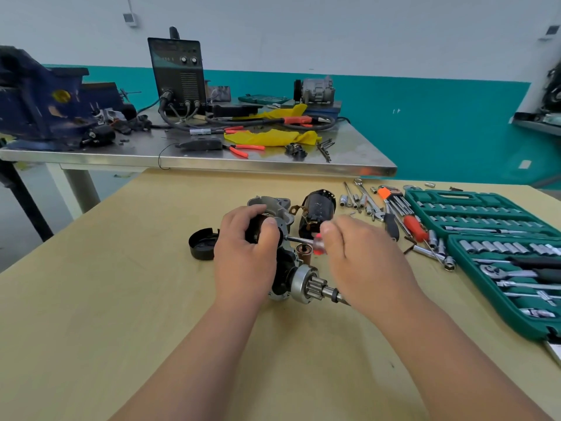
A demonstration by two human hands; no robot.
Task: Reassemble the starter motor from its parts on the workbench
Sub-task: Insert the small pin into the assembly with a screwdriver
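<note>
On the wooden workbench my left hand grips a black cylindrical part of the starter assembly. Its silver pinion gear and shaft point toward me and to the right. My right hand holds a red-handled screwdriver; the metal shank runs left to the part under my left thumb. Behind stand the grey nose housing and the black motor body. A black end cap lies to the left, and a small copper-coloured part sits beside the assembly.
An open green socket set case fills the right side. Loose sockets, wrenches, hex keys and a second red screwdriver lie between it and the motor parts. Behind is a steel table with a welder, blue vise, pliers and yellow cloth.
</note>
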